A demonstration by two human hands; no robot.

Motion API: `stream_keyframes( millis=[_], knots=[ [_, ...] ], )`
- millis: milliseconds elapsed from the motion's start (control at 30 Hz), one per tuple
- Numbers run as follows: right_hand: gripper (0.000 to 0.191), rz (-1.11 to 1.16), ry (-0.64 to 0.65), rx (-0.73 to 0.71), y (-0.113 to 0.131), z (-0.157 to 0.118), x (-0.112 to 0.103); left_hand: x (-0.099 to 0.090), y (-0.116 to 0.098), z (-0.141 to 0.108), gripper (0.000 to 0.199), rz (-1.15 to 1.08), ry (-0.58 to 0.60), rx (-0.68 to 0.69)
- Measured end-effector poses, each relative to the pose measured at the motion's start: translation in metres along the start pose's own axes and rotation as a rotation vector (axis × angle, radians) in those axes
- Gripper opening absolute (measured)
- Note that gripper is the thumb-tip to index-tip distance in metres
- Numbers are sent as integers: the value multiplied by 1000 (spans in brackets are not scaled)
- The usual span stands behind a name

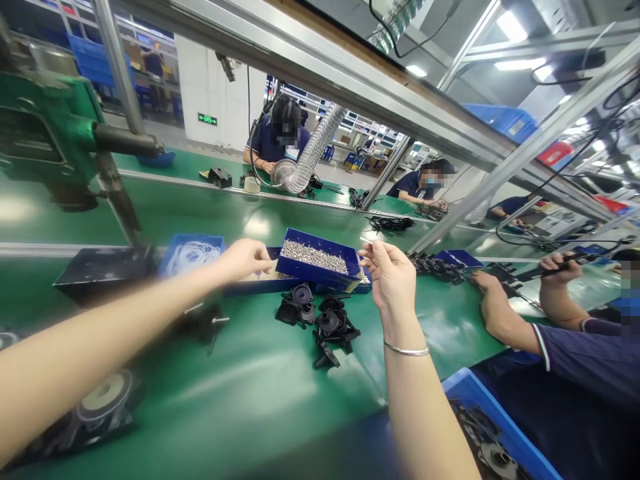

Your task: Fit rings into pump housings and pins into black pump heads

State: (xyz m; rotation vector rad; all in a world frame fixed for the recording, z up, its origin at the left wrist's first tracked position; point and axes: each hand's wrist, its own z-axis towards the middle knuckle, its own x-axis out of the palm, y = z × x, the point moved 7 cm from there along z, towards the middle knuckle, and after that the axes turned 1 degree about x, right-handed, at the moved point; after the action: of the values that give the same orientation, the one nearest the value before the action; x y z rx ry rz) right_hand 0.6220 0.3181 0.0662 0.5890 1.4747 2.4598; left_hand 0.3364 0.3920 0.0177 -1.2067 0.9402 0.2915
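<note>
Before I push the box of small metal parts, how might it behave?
The box will probably feel heavy for its size, holding many metal parts. Its straight walls suggest stiffness. Being open-topped, it could spill if tipped.

Head-worn view, forward-down across green bench (240, 400)

Bright scene, light falling from ceiling lamps (511, 25) in upper right. Pale glare spreads on green bench (260, 373). Left forearm (120, 327) and green machine (55, 120) are smeared by blur; metal pieces (313, 257) look sharper. Wide view stretches shapes strongly toward edges.
</note>
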Motion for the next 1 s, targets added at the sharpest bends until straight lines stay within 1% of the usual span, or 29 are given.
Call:
stream_keyframes(
  millis=[33,100,133,167,200,267,367,400,467,533,600,700,800,867,1000],
  knots=[
    [26,21,19,9,4,-8,8,-5,-12,-18,19,-114,6,12],
    [23,56,56,32,10,-26,22,-8,-31,-59,23,-582,47,13],
    [21,73,73,47,11,-37,29,-5,-38,-80,24,-783,72,-6],
    [19,87,95,65,11,-49,37,1,-41,-101,26,-970,101,-45],
    [17,96,122,89,9,-63,44,12,-40,-120,27,-1140,121,-107],
    [13,90,206,151,1,-95,60,39,-30,-151,30,-1428,144,-258],
    [10,25,359,237,-16,-149,81,79,-3,-179,32,-1719,113,-438],
    [9,-1,397,256,-21,-165,86,88,6,-184,31,-1781,92,-471],
    [9,-52,448,279,-28,-194,93,101,19,-190,30,-1874,64,-498],
    [10,-92,476,289,-32,-214,97,106,25,-193,27,-1927,65,-493],
    [11,-119,488,286,-32,-227,101,107,26,-194,25,-1954,79,-474],
    [11,-151,479,251,-31,-238,105,107,27,-196,23,-1969,87,-454],
    [11,-212,461,185,-30,-243,107,108,28,-198,23,-1973,79,-457],
    [10,-267,456,114,-28,-246,109,109,30,-200,24,-1968,77,-464],
    [13,-399,488,-86,-17,-251,115,109,31,-203,29,-1936,74,-475]
  ],
)
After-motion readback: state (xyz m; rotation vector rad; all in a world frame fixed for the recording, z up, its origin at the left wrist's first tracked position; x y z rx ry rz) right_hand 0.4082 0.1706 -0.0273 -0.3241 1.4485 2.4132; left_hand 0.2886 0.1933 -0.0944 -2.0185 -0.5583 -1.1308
